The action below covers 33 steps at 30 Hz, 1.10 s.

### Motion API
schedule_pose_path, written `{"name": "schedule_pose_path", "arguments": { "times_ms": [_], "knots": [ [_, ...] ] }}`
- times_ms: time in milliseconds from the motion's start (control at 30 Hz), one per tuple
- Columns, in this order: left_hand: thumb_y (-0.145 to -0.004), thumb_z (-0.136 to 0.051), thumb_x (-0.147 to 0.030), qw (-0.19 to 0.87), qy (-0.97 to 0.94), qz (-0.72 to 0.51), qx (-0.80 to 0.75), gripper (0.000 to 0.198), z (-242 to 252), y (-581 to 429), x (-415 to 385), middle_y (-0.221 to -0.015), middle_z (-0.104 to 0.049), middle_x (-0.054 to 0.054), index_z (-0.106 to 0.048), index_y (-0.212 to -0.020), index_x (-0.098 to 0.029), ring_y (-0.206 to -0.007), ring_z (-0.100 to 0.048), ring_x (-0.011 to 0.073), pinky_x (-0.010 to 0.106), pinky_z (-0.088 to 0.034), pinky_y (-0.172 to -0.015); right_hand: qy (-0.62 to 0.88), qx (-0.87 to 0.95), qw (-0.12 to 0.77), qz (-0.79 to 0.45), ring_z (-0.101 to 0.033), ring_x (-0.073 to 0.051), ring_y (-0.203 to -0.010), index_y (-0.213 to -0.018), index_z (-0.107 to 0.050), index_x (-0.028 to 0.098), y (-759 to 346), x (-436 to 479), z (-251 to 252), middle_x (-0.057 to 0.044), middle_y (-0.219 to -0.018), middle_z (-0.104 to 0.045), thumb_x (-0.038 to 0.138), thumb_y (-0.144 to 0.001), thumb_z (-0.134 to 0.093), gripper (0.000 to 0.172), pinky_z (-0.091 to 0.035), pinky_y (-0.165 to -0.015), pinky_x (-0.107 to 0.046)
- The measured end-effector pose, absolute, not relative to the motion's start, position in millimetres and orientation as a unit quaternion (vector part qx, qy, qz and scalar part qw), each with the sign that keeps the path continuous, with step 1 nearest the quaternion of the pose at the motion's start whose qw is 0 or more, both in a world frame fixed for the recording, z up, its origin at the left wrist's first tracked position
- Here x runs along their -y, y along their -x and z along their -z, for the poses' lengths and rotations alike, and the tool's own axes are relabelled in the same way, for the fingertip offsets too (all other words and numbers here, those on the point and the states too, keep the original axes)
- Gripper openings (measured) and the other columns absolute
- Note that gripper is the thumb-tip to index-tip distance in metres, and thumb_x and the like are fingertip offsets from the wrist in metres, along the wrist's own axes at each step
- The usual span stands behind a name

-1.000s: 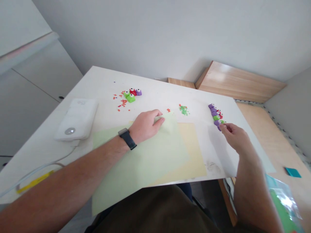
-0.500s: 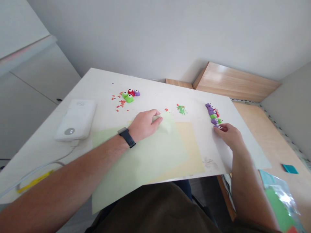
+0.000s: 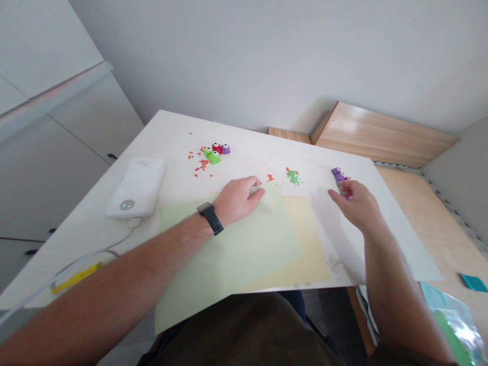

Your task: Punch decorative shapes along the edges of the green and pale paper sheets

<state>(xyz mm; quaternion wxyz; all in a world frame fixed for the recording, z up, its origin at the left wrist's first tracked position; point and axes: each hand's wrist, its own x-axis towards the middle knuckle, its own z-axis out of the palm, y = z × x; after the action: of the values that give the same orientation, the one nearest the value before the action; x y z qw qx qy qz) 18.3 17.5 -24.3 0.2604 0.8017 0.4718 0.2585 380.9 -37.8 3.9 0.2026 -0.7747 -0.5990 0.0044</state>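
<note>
Resting left fingers (image 3: 256, 192), close together, on a pale green paper sheet (image 3: 232, 259) lying over a yellow sheet (image 3: 308, 239); curling right fingers (image 3: 335, 195) against a row of purple craft punches (image 3: 338, 175) on the worktop (image 3: 179, 129), clamped or apart impossible to tell.

The right hand (image 3: 356, 206) hides most of the row of small purple plastic pieces (image 3: 337, 174), so how many lie beneath, or whether it grips one, can't be seen. The green bits (image 3: 293, 177) are too tiny to make out, and the frame's edge cuts off the glossy plastic bag (image 3: 453, 325).
</note>
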Motion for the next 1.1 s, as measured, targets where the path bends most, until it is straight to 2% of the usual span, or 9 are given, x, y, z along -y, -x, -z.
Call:
{"name": "schedule_pose_path", "arguments": {
  "times_ms": [200,300,433,567,667,833,967,1100],
  "knots": [
    [-0.101,-0.054,-0.043,0.270,-0.806,-0.253,-0.462,0.029,24.6,-18.7,-17.2,-0.095,-0.078,0.007,-0.072,-0.103,-0.021,-0.079,-0.069,0.0235,0.034,-0.047,-0.073,0.625,0.737,0.247,-0.073,-0.067,-0.025,-0.089,-0.109,-0.071,0.022,-283.9,-11.9,-28.2,-0.011,-0.103,-0.071,0.047,-0.092,-0.071,0.031,-0.052,-0.084,-0.042],
    [-0.101,-0.053,-0.042,0.266,-0.809,-0.254,-0.459,0.028,24.7,-18.9,-17.5,-0.097,-0.079,0.007,-0.071,-0.104,-0.021,-0.084,-0.071,0.0249,0.035,-0.048,-0.076,0.570,0.784,0.229,-0.087,-0.067,-0.025,-0.091,-0.110,-0.071,0.021,-234.5,-40.8,-37.9,-0.012,-0.108,-0.072,0.041,-0.091,-0.074,0.028,-0.052,-0.087,-0.041],
    [-0.102,-0.052,-0.041,0.265,-0.812,-0.245,-0.459,0.027,25.7,-19.4,-17.1,-0.099,-0.079,0.008,-0.071,-0.106,-0.021,-0.088,-0.073,0.0266,0.037,-0.051,-0.079,0.530,0.827,0.155,-0.100,-0.068,-0.027,-0.099,-0.122,-0.070,0.015,-181.3,-87.8,-38.5,-0.014,-0.118,-0.071,0.036,-0.093,-0.072,0.035,-0.052,-0.095,-0.042],
    [-0.102,-0.052,-0.039,0.263,-0.814,-0.241,-0.458,0.027,26.4,-20.4,-16.3,-0.102,-0.080,0.010,-0.071,-0.107,-0.021,-0.092,-0.074,0.0292,0.039,-0.053,-0.082,0.514,0.850,0.091,-0.076,-0.066,-0.033,-0.116,-0.140,-0.063,0.007,-142.7,-134.1,-24.9,-0.021,-0.127,-0.071,0.037,-0.097,-0.070,0.053,-0.048,-0.104,-0.045],
    [-0.102,-0.052,-0.039,0.262,-0.813,-0.242,-0.460,0.027,26.9,-20.9,-16.5,-0.106,-0.080,0.012,-0.071,-0.108,-0.020,-0.097,-0.075,0.0309,0.040,-0.054,-0.083,0.500,0.861,0.064,-0.068,-0.066,-0.033,-0.122,-0.146,-0.060,0.009,-123.0,-157.7,-12.6,-0.021,-0.131,-0.071,0.033,-0.099,-0.068,0.053,-0.046,-0.108,-0.045],
    [-0.102,-0.053,-0.040,0.261,-0.813,-0.246,-0.459,0.029,29.1,-21.1,-17.8,-0.112,-0.080,0.013,-0.071,-0.113,-0.020,-0.104,-0.075,0.0318,0.041,-0.055,-0.087,0.493,0.867,0.042,-0.059,-0.068,-0.032,-0.120,-0.126,-0.072,0.014,-111.0,-172.2,-1.3,-0.016,-0.128,-0.075,0.023,-0.098,-0.064,0.031,-0.047,-0.105,-0.044],
    [-0.103,-0.053,-0.040,0.262,-0.816,-0.248,-0.452,0.029,28.4,-20.9,-17.1,-0.112,-0.079,0.013,-0.072,-0.111,-0.020,-0.104,-0.075,0.0321,0.041,-0.055,-0.087,0.514,0.855,0.046,-0.051,-0.069,-0.033,-0.111,-0.119,-0.072,0.012,-116.8,-169.0,-1.1,-0.020,-0.120,-0.076,0.028,-0.097,-0.067,0.028,-0.050,-0.098,-0.044],
    [-0.103,-0.052,-0.040,0.262,-0.817,-0.250,-0.449,0.029,27.3,-20.5,-15.9,-0.108,-0.079,0.012,-0.071,-0.111,-0.019,-0.099,-0.075,0.0314,0.042,-0.055,-0.085,0.528,0.844,0.073,-0.060,-0.069,-0.030,-0.103,-0.112,-0.070,0.015,-131.1,-159.5,-12.0,-0.016,-0.112,-0.077,0.031,-0.096,-0.066,0.023,-0.050,-0.093,-0.042]
  ]
}}
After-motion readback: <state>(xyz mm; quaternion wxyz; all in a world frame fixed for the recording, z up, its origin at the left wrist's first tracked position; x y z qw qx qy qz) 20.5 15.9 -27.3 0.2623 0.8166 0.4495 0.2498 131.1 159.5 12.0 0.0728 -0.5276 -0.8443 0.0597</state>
